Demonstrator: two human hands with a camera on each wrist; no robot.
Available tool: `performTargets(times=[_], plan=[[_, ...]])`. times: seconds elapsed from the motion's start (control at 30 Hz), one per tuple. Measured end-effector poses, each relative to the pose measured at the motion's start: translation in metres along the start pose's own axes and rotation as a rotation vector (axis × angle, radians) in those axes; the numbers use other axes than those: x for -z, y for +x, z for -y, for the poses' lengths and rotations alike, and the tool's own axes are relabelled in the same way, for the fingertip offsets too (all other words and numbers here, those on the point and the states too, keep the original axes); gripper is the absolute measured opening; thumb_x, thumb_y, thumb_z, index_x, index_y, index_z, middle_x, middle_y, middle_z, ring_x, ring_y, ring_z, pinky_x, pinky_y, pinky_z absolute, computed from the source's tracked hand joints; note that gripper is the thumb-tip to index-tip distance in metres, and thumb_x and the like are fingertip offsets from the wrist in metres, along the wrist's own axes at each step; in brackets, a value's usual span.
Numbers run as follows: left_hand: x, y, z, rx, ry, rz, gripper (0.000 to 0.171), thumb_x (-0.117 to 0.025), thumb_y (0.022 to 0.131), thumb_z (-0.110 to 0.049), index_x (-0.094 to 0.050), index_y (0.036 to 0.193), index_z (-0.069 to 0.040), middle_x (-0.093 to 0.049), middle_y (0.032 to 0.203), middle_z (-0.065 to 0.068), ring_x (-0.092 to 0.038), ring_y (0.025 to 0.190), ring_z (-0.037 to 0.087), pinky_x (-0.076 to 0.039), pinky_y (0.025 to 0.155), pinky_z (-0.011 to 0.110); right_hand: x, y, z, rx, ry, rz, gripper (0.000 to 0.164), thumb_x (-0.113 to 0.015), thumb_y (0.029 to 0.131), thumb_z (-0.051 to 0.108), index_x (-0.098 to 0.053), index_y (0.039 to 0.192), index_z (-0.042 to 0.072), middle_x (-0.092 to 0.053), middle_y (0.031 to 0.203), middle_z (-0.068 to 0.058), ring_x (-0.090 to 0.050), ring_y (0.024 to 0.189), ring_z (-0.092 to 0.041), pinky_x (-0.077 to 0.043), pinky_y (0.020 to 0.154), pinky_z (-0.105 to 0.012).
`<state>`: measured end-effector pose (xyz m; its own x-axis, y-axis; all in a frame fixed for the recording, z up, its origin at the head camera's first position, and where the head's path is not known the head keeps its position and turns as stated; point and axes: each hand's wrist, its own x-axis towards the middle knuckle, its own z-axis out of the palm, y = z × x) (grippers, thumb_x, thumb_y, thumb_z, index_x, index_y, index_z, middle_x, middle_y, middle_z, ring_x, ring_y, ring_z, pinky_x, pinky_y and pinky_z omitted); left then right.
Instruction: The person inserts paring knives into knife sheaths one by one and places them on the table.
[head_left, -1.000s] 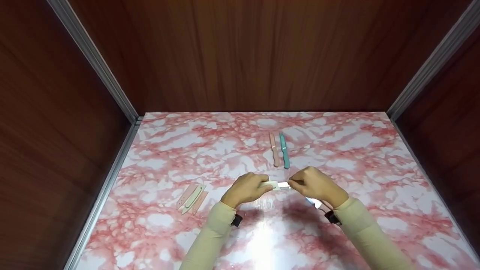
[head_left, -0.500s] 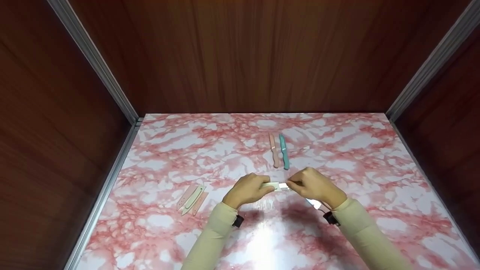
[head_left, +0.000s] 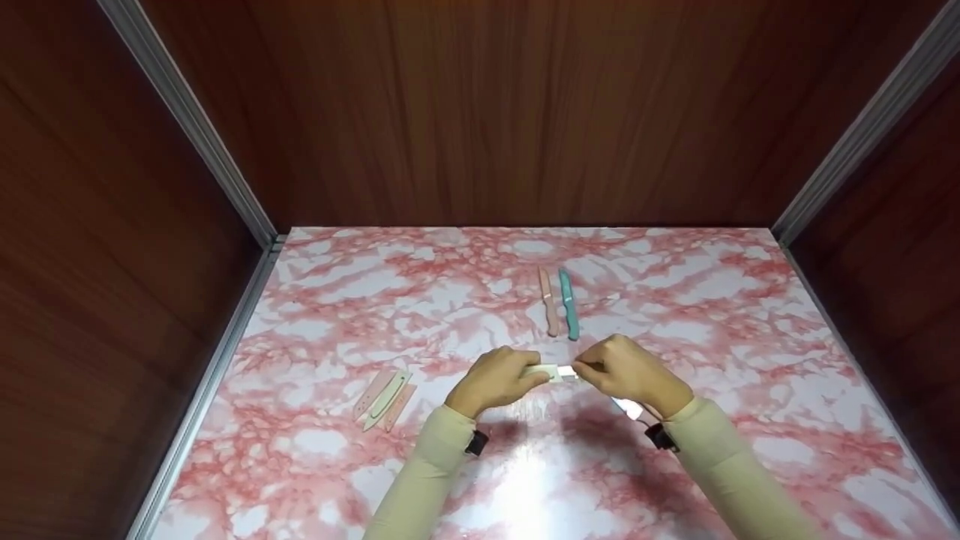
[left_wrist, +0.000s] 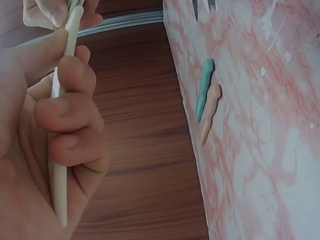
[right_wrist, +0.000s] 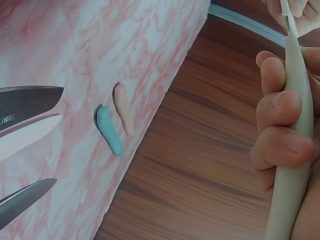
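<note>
My left hand [head_left: 495, 381] grips a cream blade sheath [left_wrist: 59, 190], its fingers curled round it. My right hand [head_left: 628, 377] has its fingers wrapped round the cream handle [right_wrist: 296, 107] of a knife. Between the hands a short stretch of shiny blade [head_left: 567, 371] shows; its tip end lies inside the sheath. In the head view the right hand hides most of the handle. Both hands are over the middle of the marbled table [head_left: 480, 300]. Beyond them lie a sheathed pink knife [head_left: 550, 306] and a sheathed teal knife [head_left: 570, 307], side by side.
Bare knife blades [right_wrist: 27, 106] lie on the table beneath my right hand and wrist. To the left, flat pink and cream sheaths [head_left: 388, 397] lie close together. Dark wood panels [head_left: 480, 112] stand at the back and both sides.
Over the first half second my left hand shifts slightly right, and the strip of blade showing between the hands gets a little shorter. Since then hardly anything differs; the things on the table stay put.
</note>
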<state>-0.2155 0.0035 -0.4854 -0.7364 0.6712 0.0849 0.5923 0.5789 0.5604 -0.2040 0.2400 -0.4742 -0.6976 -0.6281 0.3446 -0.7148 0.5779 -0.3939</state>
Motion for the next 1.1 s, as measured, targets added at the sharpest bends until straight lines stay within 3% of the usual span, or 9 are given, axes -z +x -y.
performTargets(times=[0.37,0.67,1.1], plan=[[-0.0027,0.0012,0.0003,0.001,-0.019,0.009,0.026,-0.057,0.095,-0.035,-0.055,0.077,-0.016,-0.042,0.060,-0.009,-0.034,0.049,0.004,-0.030,0.047,0.020,-0.0024,0.0010,-0.0003,0.010,0.019,0.003,0.032,-0.063,0.087,0.007,-0.056,0.058,0.017,-0.036,0.054,0.016,-0.026,0.047,0.005,-0.026,0.044,-0.016],[-0.0059,0.0032,-0.0006,-0.026,0.020,-0.022,0.029,-0.058,0.094,-0.037,-0.053,0.074,-0.016,-0.040,0.058,-0.010,-0.035,0.049,0.004,-0.030,0.048,0.021,-0.0037,0.0029,0.0020,0.034,-0.008,0.004,0.027,-0.063,0.086,0.007,-0.061,0.062,0.017,-0.043,0.054,0.015,-0.029,0.046,0.004,-0.029,0.043,-0.016],[-0.0073,0.0056,-0.0032,-0.019,0.034,-0.015,0.027,-0.059,0.093,-0.036,-0.055,0.076,-0.017,-0.042,0.059,-0.010,-0.037,0.050,0.005,-0.031,0.049,0.021,-0.0051,0.0034,0.0033,0.033,-0.004,-0.005,0.026,-0.063,0.086,0.006,-0.062,0.061,0.013,-0.041,0.054,0.014,-0.029,0.046,0.004,-0.028,0.044,-0.016]])
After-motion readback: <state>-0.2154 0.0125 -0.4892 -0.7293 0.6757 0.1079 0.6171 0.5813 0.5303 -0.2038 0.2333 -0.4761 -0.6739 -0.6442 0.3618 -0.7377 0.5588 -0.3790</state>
